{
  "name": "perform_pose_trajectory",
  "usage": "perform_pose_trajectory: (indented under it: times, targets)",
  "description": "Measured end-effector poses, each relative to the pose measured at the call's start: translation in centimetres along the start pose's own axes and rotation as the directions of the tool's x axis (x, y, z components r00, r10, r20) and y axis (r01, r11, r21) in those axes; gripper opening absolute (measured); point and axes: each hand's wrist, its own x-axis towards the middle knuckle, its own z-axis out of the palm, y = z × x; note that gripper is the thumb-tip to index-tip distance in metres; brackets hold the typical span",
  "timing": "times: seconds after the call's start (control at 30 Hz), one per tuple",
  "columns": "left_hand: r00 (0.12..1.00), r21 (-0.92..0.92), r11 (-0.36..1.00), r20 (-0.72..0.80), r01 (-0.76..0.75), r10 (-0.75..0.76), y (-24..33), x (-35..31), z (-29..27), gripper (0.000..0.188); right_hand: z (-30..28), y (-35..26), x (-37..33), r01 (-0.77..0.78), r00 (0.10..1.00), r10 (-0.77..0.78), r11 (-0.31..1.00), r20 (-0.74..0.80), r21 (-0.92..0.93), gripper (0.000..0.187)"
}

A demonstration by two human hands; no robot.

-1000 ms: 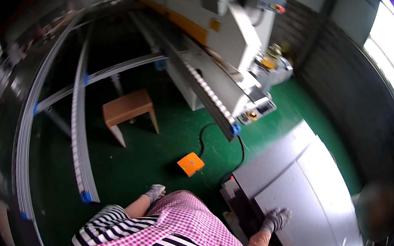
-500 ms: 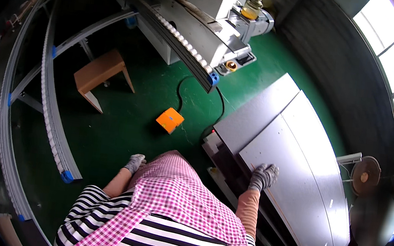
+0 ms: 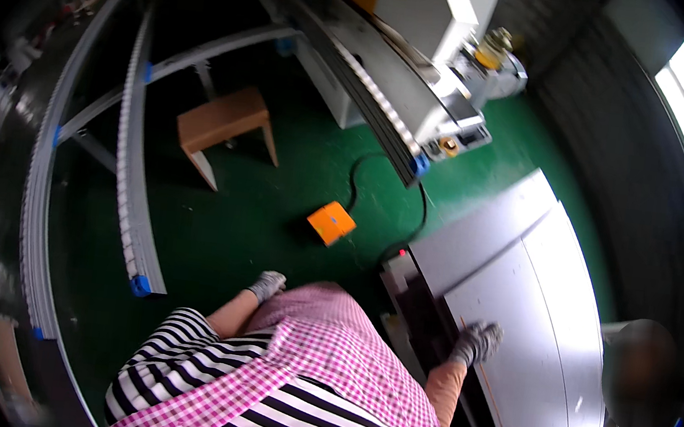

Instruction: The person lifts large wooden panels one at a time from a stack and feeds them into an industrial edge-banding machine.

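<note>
My right hand (image 3: 478, 343), in a grey striped glove, is on the near edge of a large grey flat panel (image 3: 539, 337). Its fingers reach over the panel's surface, open and not wrapped around anything I can see. Another flat grey panel (image 3: 474, 235) lies beside it toward the far end, with a narrow seam between them. My left hand (image 3: 268, 286), also gloved, hangs low beside my pink checked apron (image 3: 353, 341). Its fingers are loosely bent and partly turned from view; I see nothing in them.
An orange foot pedal box (image 3: 331, 223) with a black cable sits on the green floor, near a brown stool (image 3: 224, 120). Roller rails (image 3: 138, 190) run along the left. A white machine (image 3: 432, 13) with a roller arm (image 3: 386, 126) stands ahead.
The whole view has shifted, so the stool, pedal and panels appear further right and mostly lower. My right hand stays at the panel's near edge; my left still hangs by the apron.
</note>
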Motion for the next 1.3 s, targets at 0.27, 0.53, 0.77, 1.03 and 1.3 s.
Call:
perform_pose_trajectory:
  times: [0.27, 0.53, 0.77, 1.03, 1.3]
  targets:
    - [1.0, 0.026, 1.0, -0.02, 0.0, 0.001, 0.5, 0.4, 1.2, 0.027, 0.2, 0.6, 0.1, -0.066, 0.998, 0.065, 0.998, 0.016, 0.017, 0.052]
    - [0.998, 0.017, 0.998, -0.001, 0.057, -0.057, 1.8, 0.4, 0.8, 0.027, -0.1, 0.1, 0.3, -0.096, 0.993, 0.094, 0.995, 0.07, 0.031, 0.05]
    - [0.994, -0.064, 0.991, -0.002, 0.113, -0.114, 2.8, -1.0, 0.6, 0.029, -0.2, 0.0, 0.1, -0.079, 0.997, 0.078, 0.996, 0.024, 0.037, 0.05]
    - [0.973, -0.162, 0.967, -0.084, 0.199, -0.214, 4.8, -1.2, -0.4, 0.027, 0.4, 0.5, 0.2, -0.086, 0.996, 0.085, 0.995, 0.018, 0.048, 0.049]
    - [0.982, -0.26, 0.953, -0.066, 0.152, -0.175, 6.6, -0.8, -1.5, 0.028, -0.1, 0.3, 0.2, -0.091, 0.996, 0.088, 0.993, 0.033, 0.082, 0.051]
